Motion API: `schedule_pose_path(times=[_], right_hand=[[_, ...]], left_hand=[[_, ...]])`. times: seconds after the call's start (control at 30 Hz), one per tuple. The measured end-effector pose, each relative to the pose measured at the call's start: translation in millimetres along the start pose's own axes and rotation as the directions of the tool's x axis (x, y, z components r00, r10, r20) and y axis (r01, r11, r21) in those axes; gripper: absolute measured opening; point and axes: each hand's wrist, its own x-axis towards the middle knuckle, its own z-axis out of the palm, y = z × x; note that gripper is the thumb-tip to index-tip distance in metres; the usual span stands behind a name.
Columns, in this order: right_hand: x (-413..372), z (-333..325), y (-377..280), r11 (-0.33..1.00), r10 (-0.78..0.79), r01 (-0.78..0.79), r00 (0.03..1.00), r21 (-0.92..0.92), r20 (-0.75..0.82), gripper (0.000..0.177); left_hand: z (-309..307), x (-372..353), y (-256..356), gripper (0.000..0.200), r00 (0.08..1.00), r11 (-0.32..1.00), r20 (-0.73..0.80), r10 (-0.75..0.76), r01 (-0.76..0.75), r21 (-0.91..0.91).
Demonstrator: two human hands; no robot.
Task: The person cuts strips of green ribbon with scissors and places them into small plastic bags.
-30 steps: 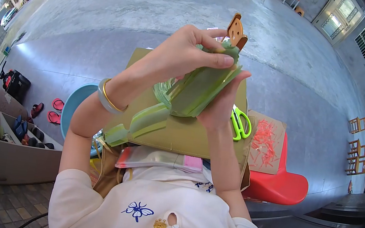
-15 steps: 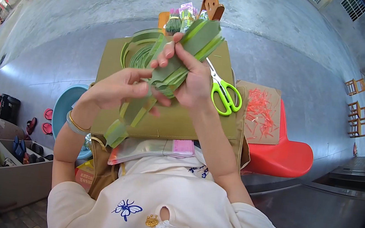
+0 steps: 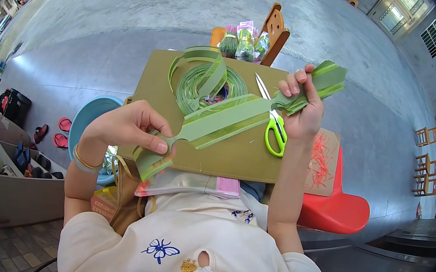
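A wide two-tone green ribbon [image 3: 231, 118] stretches between my hands above a small olive table [image 3: 225, 162]. My left hand [image 3: 134, 125] pinches it near its loose end, thumb on top. At the upper right my right hand [image 3: 305, 103] grips the gathered folds of the same ribbon, whose layered end [image 3: 329, 79] sticks out past the fingers. Behind the stretched part lies a coil of green ribbon [image 3: 188, 91] with a loop standing up from it. Scissors with lime-green handles [image 3: 276, 135] lie on the table beside my right wrist, blades partly behind the ribbon.
Wrapped bundles [image 3: 245, 43] rest on a wooden chair [image 3: 275, 33] past the table. On the right, red strips [image 3: 322, 163] lie on cardboard over a red stool [image 3: 338, 207]. A blue basin [image 3: 85, 118] stands left; clear packets [image 3: 189, 184] are at my lap.
My hands have moved apart, the right one to the right and the left one slightly down. The ribbon between them has been drawn out straight. The view has shifted a little.
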Motion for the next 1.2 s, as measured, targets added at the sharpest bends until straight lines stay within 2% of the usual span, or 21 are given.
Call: schedule_pose_path(times=[0.1,0.17,0.2,0.23,0.3,0.33,0.4,0.43,0.5,0.57,0.63,0.67,0.73,0.83,0.93,1.03,1.13,1.2], right_hand=[[-3,3,4,0.99,0.024,-0.032,0.998,-0.138,-0.062,0.019],[-5,7,13,0.982,0.093,-0.102,0.994,-0.158,-0.064,0.025],[-6,9,20,0.969,0.121,-0.138,0.988,-0.203,-0.095,0.035],[-8,13,27,0.962,0.166,-0.178,0.983,-0.208,-0.075,0.038],[-14,23,40,0.942,0.249,-0.25,0.968,-0.223,-0.032,0.043],[-16,32,48,0.937,0.293,-0.31,0.949,-0.163,-0.119,0.047],[-22,51,60,0.912,0.386,-0.409,0.877,-0.025,-0.285,0.055],[-26,59,61,0.908,0.378,-0.409,0.893,-0.091,-0.244,0.058],[-35,70,62,0.892,0.368,-0.396,0.916,-0.22,-0.158,0.065],[-38,63,62,0.882,0.43,-0.405,0.901,-0.241,0.063,0.07],[-38,63,60,0.886,0.456,-0.416,0.862,-0.203,0.223,0.069],[-38,61,59,0.875,0.469,-0.419,0.856,-0.24,0.217,0.064],[-42,54,58,0.848,0.498,-0.426,0.843,-0.314,0.203,0.054],[-42,59,55,0.657,0.587,-0.453,0.809,-0.603,0.032,0.031],[-45,64,53,0.602,0.613,-0.5,0.789,-0.623,-0.041,0.018],[-44,57,50,0.545,0.716,-0.53,0.698,-0.649,0.031,0.017],[-44,52,49,0.481,0.785,-0.539,0.616,-0.691,0.066,0.021],[-46,51,51,0.482,0.812,-0.614,0.582,-0.625,0.054,0.027]], left_hand=[[12,-4,16,0.014,0.944,0.956,-0.155,0.291,-0.293,0.013],[23,10,29,0.014,0.77,0.791,-0.197,0.607,-0.56,0.246],[27,17,35,0.015,0.711,0.727,-0.174,0.681,-0.628,0.278],[31,25,41,0.015,0.646,0.656,-0.15,0.749,-0.689,0.307],[33,40,54,0.017,0.633,0.633,-0.069,0.771,-0.75,0.191],[32,45,57,0.019,0.678,0.673,-0.062,0.732,-0.706,0.222],[39,68,57,0.019,0.634,0.654,-0.169,0.754,-0.701,0.286],[41,79,55,0.019,0.609,0.647,-0.222,0.761,-0.694,0.316],[39,93,51,0.018,0.618,0.719,-0.367,0.695,-0.602,0.348],[39,94,51,0.019,0.654,0.808,-0.479,0.586,-0.515,0.285],[38,92,51,0.021,0.705,0.872,-0.529,0.472,-0.461,0.165],[37,91,51,0.021,0.719,0.887,-0.542,0.434,-0.446,0.119],[34,90,42,0.02,0.713,0.874,-0.54,0.446,-0.478,0.091],[25,90,26,0.022,0.741,0.888,-0.528,0.415,-0.457,0.058],[17,86,16,0.025,0.729,0.851,-0.476,0.491,-0.518,0.085],[14,74,17,0.027,0.825,0.861,-0.386,0.414,-0.492,-0.129],[15,61,24,0.025,0.89,0.896,-0.284,0.357,-0.412,-0.165],[13,58,22,0.025,0.878,0.923,-0.326,0.35,-0.382,-0.039]])
